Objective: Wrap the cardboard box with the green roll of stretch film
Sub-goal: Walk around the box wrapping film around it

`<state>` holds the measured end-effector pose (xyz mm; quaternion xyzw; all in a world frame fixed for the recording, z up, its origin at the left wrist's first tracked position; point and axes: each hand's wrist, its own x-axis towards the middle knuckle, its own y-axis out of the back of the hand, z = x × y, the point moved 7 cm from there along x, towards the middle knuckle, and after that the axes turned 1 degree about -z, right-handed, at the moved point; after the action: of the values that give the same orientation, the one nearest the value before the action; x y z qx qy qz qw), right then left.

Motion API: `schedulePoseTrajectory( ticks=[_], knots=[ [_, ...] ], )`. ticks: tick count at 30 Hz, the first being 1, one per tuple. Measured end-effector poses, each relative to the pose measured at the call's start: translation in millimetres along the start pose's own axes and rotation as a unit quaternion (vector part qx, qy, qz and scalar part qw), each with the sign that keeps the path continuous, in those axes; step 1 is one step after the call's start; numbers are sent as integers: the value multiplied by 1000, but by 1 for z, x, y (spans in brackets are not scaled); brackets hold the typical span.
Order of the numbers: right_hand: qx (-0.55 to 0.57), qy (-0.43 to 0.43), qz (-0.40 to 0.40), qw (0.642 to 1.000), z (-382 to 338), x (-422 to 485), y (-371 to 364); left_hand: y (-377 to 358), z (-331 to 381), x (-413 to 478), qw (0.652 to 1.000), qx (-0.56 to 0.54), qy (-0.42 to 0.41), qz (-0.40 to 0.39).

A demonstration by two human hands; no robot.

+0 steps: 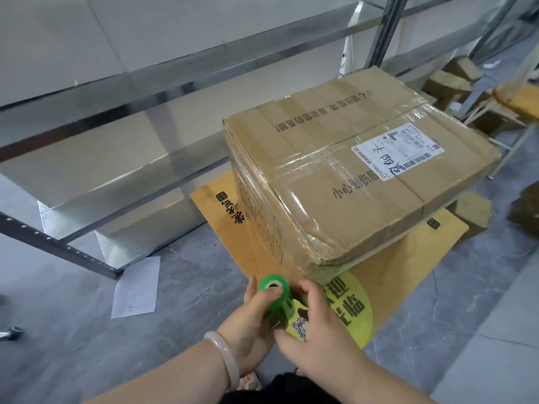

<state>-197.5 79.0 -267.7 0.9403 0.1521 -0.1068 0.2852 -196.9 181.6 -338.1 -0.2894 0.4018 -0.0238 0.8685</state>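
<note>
A large brown cardboard box (pixel 344 182) with a white shipping label stands on an orange mat (pixel 408 258) on the floor. Clear film lies stretched over its near left side and corner. Just in front of the box's near bottom corner is the green roll of stretch film (pixel 275 298), held upright. My left hand (pixel 253 319), with a pale bangle on the wrist, grips the roll with the thumb on its top rim. My right hand (pixel 318 325) holds the roll from the right side. Film runs from the roll up to the box's left face.
Metal shelving (pixel 87 158) runs along the left and back. A white sheet of paper (pixel 137 287) lies on the grey floor to the left. Smaller cardboard boxes (pixel 455 80) and another rack stand at the far right.
</note>
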Motion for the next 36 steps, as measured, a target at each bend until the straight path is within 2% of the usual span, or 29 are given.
schedulePoseTrajectory(
  ticks=[3,9,13,17,23,26,32,36],
  knots=[
    [-20,8,41,999,4,-3,6,-9,-7,-1,1000,7,9,-15],
    [-20,-9,43,999,35,-17,24,-26,-27,0,998,44,24,-23],
    [22,-28,-21,999,55,-15,35,-37,-38,8,999,43,28,-5],
    [-41,23,-104,993,62,0,55,-51,-43,19,999,39,4,-18],
    [-100,53,-263,958,81,27,86,-82,-61,28,993,-59,-75,72],
    [-117,75,-295,945,84,37,101,-92,-66,31,982,-104,-109,110],
    [-156,150,-348,912,76,36,105,-105,-93,33,964,-187,-130,137],
    [-166,133,-364,907,82,42,99,-116,-97,38,959,-200,-159,121]
  ],
)
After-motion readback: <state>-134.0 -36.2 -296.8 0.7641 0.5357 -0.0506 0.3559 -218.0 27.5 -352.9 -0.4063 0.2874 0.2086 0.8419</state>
